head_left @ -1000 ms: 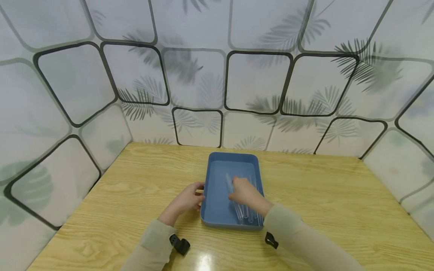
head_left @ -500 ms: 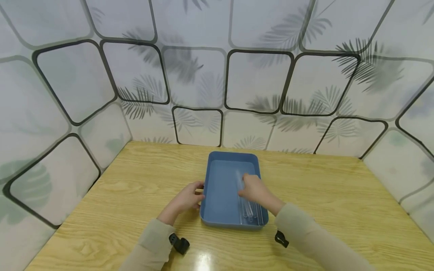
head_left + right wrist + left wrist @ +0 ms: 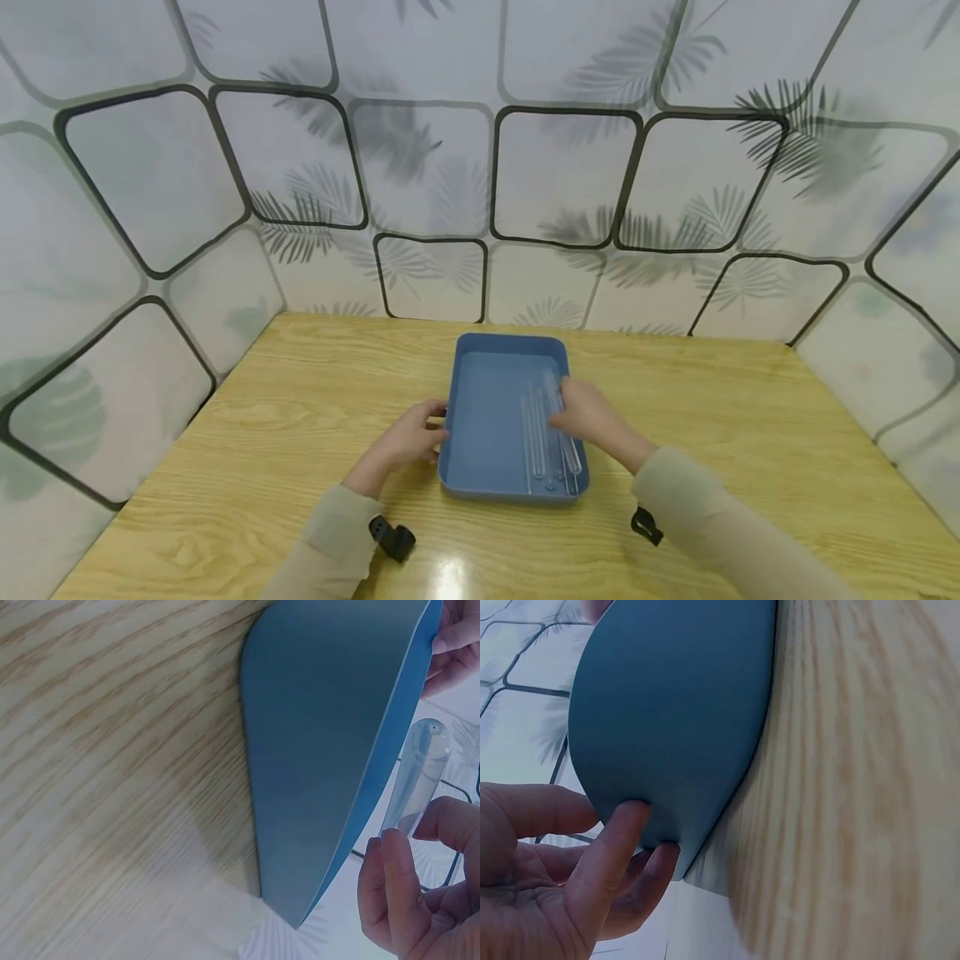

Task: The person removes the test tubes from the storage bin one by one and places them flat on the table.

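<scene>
A blue rectangular tray lies on the wooden table in front of me. My right hand is over its right side and pinches a clear test tube between thumb and fingers. The tube's rounded end points toward me. Several more clear test tubes lie lengthwise on the tray's floor, in its right half. My left hand rests at the tray's left wall; in the left wrist view its fingertips touch the wall's outer face, the fingers only loosely bent.
The wooden table extends to both sides of the tray. Patterned walls stand behind the table and at its left and right. A black strap piece sits at the left cuff, another at the right cuff.
My right hand has moved rightward across the tray with a test tube, from near the middle to the right wall. My left hand has stayed at the left wall.
</scene>
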A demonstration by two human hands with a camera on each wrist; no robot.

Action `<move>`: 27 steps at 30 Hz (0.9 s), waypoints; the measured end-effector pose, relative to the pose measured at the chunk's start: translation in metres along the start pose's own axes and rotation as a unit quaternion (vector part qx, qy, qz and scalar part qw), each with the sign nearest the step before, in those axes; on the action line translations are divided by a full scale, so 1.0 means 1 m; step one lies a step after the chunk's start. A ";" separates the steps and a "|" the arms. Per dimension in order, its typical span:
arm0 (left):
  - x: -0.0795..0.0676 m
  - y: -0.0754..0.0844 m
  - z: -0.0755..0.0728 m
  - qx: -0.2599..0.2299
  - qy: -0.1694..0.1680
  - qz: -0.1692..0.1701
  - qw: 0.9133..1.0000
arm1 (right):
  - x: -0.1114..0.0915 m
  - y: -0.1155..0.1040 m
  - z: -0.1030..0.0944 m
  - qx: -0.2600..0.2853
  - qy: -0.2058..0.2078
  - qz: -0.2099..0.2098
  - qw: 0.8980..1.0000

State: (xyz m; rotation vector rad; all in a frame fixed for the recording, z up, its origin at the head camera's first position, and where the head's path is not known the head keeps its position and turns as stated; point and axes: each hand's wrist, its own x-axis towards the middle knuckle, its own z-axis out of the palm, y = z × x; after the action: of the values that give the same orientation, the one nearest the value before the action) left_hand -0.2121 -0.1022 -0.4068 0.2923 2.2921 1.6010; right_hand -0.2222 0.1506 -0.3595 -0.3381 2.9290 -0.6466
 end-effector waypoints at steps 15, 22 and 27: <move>-0.001 0.001 0.000 0.002 0.003 0.002 1.000 | -0.013 0.025 -0.013 0.016 0.006 0.039 0.999; -0.002 0.001 -0.001 0.010 0.006 -0.001 1.000 | -0.016 0.037 -0.015 0.019 0.009 0.049 0.999; -0.001 0.000 0.000 0.010 0.007 -0.001 1.000 | -0.016 0.042 -0.014 0.020 0.006 0.053 0.998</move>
State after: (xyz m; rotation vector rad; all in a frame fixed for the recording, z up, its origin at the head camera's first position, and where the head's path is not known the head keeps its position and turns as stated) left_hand -0.2115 -0.1026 -0.4065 0.2838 2.3185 1.5849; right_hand -0.2172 0.1970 -0.3635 -0.1727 2.9169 -0.6929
